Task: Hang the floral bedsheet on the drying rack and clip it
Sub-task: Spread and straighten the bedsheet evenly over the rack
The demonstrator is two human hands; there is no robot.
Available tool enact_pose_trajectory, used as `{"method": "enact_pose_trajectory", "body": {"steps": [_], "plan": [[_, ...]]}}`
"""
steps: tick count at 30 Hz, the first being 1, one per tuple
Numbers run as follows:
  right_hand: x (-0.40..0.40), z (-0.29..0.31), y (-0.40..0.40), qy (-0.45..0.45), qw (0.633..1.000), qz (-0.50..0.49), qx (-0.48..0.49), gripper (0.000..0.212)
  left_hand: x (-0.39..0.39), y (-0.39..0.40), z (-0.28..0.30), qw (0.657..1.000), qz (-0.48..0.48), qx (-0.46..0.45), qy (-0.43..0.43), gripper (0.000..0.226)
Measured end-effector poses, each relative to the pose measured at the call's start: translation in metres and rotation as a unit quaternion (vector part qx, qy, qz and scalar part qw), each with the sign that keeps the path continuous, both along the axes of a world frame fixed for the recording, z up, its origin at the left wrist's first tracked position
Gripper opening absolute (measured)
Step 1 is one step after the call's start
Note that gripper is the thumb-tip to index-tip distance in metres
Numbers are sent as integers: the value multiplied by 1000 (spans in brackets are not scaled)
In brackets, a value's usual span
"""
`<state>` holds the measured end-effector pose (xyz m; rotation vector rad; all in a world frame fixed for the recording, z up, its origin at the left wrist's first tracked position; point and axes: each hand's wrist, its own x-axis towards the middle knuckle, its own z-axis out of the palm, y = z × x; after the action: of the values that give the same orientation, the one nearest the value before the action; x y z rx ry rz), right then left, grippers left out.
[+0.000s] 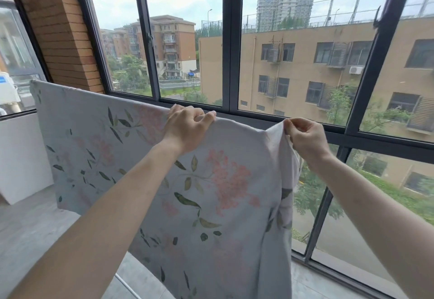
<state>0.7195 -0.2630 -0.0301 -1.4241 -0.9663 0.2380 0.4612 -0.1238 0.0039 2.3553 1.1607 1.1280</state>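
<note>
The floral bedsheet (145,171), pale with pink blossoms and green leaves, hangs spread in front of me, its top edge running from upper left down to the right. My left hand (187,129) grips that top edge near the middle, fingers curled over it. My right hand (305,136) pinches the sheet's right corner, which bunches below it. The bar carrying the sheet is hidden under the fabric. A thin white rod of the drying rack (126,284) shows low near the floor. No clips are in view.
A dark-framed window wall (231,63) runs right behind the sheet, with buildings outside. A brick pillar (61,28) stands at the left, a white low wall (21,157) below it. Grey floor tiles (28,233) lie underneath.
</note>
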Motion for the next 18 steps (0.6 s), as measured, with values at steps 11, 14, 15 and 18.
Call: {"method": "enact_pose_trajectory", "body": {"steps": [11, 14, 15, 18], "plan": [[-41, -9, -6, -15, 995, 85, -41, 21, -8, 6, -3, 1000, 2, 10, -10, 55], [-63, -11, -11, -21, 994, 104, -10, 34, -6, 4, -5, 1000, -2, 19, -23, 54], [-68, -16, -12, -26, 993, 112, -12, 42, -5, 3, -6, 999, -2, 23, -28, 54], [-73, -27, -14, -40, 994, 104, -7, 45, 0, 2, -11, 998, 0, 34, -45, 53]]}}
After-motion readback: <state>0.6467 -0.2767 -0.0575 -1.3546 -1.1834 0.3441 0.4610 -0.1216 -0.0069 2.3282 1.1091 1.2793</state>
